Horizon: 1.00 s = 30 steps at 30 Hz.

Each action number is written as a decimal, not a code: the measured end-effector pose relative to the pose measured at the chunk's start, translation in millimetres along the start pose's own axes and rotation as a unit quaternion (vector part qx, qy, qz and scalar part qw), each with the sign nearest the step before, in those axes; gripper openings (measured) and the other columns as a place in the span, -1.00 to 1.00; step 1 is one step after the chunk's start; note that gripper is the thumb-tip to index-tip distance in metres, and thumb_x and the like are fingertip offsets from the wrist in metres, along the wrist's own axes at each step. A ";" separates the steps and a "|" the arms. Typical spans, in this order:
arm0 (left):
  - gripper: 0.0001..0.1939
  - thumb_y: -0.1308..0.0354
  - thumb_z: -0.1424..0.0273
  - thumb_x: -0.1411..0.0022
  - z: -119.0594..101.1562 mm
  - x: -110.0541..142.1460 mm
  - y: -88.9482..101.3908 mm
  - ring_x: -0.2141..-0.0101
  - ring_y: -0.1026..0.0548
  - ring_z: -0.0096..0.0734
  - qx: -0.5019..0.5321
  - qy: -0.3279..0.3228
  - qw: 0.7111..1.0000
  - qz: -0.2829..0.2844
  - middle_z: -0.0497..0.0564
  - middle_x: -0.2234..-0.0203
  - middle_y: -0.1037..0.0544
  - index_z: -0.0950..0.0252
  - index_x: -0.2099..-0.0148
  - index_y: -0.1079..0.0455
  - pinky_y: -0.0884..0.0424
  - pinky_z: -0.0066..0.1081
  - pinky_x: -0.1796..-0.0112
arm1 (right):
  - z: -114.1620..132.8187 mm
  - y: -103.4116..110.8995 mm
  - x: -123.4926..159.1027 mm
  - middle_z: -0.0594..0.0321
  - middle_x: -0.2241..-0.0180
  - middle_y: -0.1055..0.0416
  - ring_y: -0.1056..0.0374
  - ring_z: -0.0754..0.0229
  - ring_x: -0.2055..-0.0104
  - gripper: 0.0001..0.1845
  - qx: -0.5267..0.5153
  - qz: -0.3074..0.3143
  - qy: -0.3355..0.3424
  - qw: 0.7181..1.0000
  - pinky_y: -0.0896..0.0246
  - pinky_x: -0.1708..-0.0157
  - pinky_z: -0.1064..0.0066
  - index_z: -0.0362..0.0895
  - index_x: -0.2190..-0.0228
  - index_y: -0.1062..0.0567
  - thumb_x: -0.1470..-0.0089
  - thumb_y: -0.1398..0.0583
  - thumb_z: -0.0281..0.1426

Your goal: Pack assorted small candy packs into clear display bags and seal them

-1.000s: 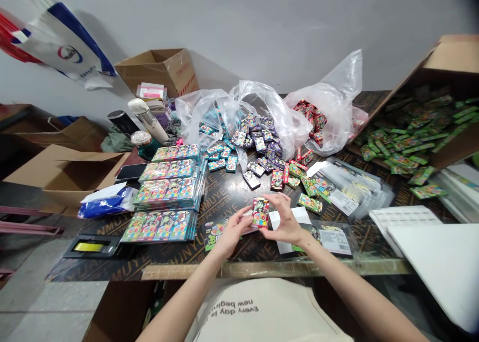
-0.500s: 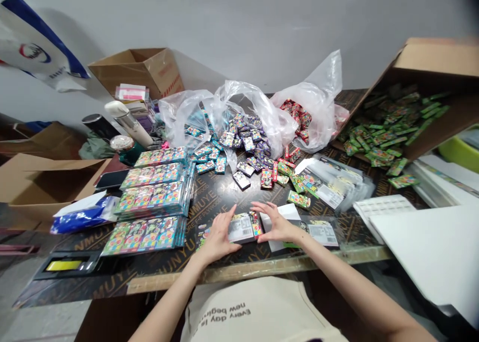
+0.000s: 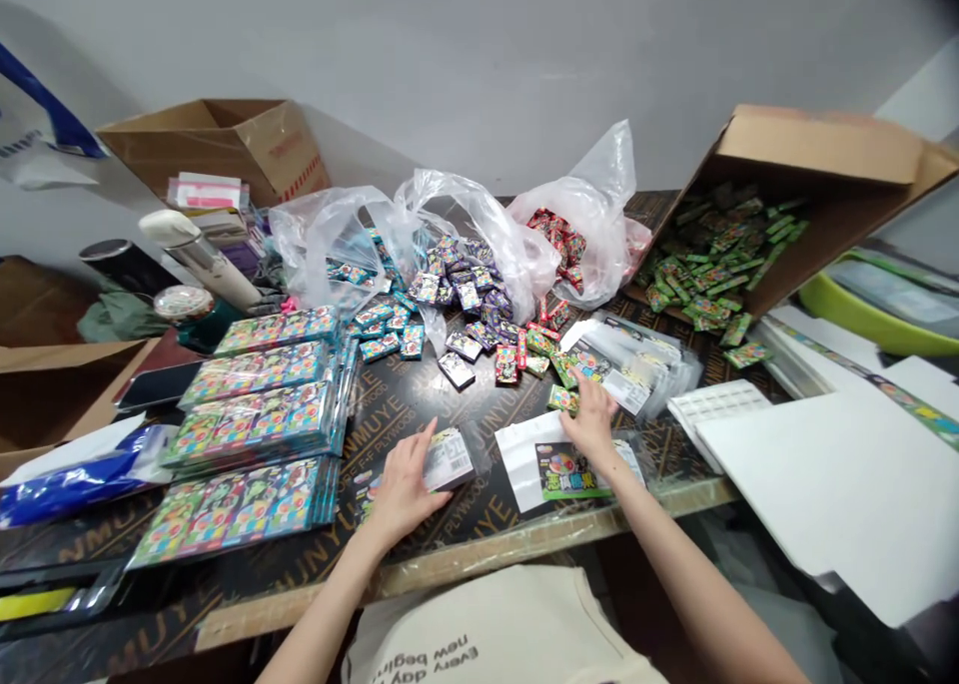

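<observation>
My left hand (image 3: 405, 484) lies over a clear plastic packet (image 3: 451, 456) with a printed label, thumb and forefinger at its opposite edges. The packet's left part is hidden under the palm. My right hand (image 3: 591, 424) is stretched out at a small green box (image 3: 561, 398), thumb and forefinger apart on either side of it; firm contact cannot be made out. Under my right wrist lie a white sheet (image 3: 516, 446) and a black-and-green printed card (image 3: 558, 474). Small red boxes (image 3: 506, 364) and black-and-white boxes (image 3: 457, 370) lie beyond my hands.
Stacked filled packets (image 3: 255, 414) stand at left, beside a blue-and-white pouch (image 3: 82, 474). Plastic bags (image 3: 465, 200) of small boxes line the wall. A tipped carton (image 3: 816, 150) holds green boxes. Clear sleeves (image 3: 659, 359) and white boards (image 3: 831, 484) lie at right.
My right hand has left the packet and moved right and forward to the green box. My left hand stays on the packet. The camera view has shifted to the right.
</observation>
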<state>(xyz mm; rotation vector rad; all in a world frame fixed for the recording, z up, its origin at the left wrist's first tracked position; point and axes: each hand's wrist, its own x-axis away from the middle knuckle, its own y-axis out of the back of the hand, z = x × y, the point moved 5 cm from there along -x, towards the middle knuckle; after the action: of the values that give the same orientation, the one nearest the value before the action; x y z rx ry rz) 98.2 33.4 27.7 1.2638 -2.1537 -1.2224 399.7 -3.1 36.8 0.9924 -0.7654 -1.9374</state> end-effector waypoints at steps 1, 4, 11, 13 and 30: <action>-0.06 -0.26 0.40 0.17 3.6 0.7 -2.3 0.05 -0.27 -0.11 -0.013 -0.004 1.000 0.009 0.08 0.07 -0.30 0.15 -0.24 0.08 -0.18 -0.12 0.04 | -17.4 1.3 -2.3 0.03 0.05 -0.29 -0.17 -0.13 0.00 -0.37 0.017 0.007 -0.020 1.000 0.07 0.06 -0.06 -0.08 -0.08 -0.16 0.08 -0.11 -0.44; -0.15 -0.29 0.33 0.18 5.2 -1.2 -4.4 0.03 -0.26 -0.07 -0.017 -0.009 1.000 0.007 0.09 0.05 -0.31 0.14 -0.19 -0.07 -0.12 -0.06 0.00 | -43.7 7.2 -4.5 0.03 0.10 -0.33 -0.24 -0.09 0.09 -0.43 -0.024 0.038 -0.036 0.998 -0.04 0.14 -0.01 -0.09 -0.04 -0.21 0.06 -0.13 -0.34; -0.53 -0.09 0.14 -0.09 -46.2 -23.8 -12.4 0.18 -0.42 -0.26 0.412 0.160 0.897 0.005 0.08 0.18 -0.48 0.26 -0.01 -0.33 -0.30 -0.27 0.14 | 51.6 -7.8 19.9 0.19 0.26 -0.40 -0.39 0.18 0.40 -0.59 -0.523 0.235 -0.159 0.804 -0.27 0.47 0.34 -0.03 0.07 -0.21 -0.09 -0.01 -0.10; -0.60 -0.08 0.13 -0.10 -58.8 -28.8 -17.7 0.30 -0.46 -0.34 0.533 0.191 0.824 0.017 0.07 0.32 -0.54 0.32 0.14 -0.44 -0.33 -0.35 0.22 | 86.0 -21.1 36.9 0.19 0.28 -0.41 -0.40 0.17 0.40 -0.61 -0.574 0.326 -0.165 0.733 -0.28 0.51 0.35 -0.04 0.12 -0.23 -0.12 0.04 -0.08; -0.72 -0.25 0.24 0.05 -29.9 -13.8 -1.0 0.49 -0.40 -0.46 0.542 0.237 0.806 0.005 -0.01 0.53 -0.53 0.40 0.44 -0.51 -0.26 -0.51 0.42 | 126.7 -5.6 32.8 0.12 0.00 -0.23 -0.14 0.00 -0.06 -0.22 -0.274 0.236 0.218 0.906 0.03 -0.07 0.12 -0.06 -0.04 -0.17 0.27 -0.28 -0.39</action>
<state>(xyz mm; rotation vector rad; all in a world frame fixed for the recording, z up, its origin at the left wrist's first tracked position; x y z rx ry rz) 125.9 29.8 45.2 1.6588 -2.4112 0.5114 278.0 -9.9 84.8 0.7532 -0.1518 -1.3191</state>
